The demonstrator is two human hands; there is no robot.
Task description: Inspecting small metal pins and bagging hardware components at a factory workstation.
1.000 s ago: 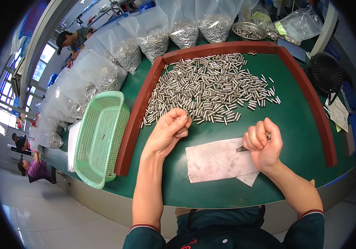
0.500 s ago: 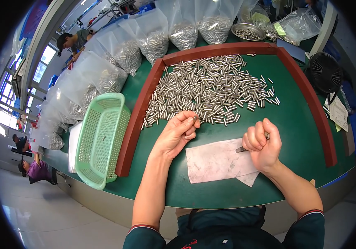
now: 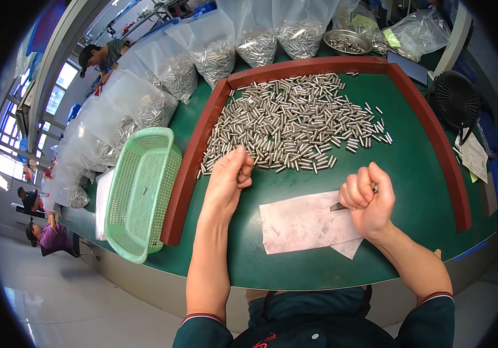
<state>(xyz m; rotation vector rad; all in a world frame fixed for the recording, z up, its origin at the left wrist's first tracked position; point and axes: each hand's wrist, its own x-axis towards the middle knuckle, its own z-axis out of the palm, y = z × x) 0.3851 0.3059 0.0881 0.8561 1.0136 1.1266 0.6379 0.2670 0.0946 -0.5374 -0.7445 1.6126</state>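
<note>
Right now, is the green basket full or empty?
The green basket is nearly empty: only one small piece shows inside.

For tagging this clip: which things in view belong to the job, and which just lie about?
Likely job:
metal tool in the right hand
metal pins by the left hand
red frame bordering the pins

Likely lying about:
black fan
papers

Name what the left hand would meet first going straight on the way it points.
Probably the pile of metal pins, at its near left edge, ahead of the left hand; depth is unclear.
</note>
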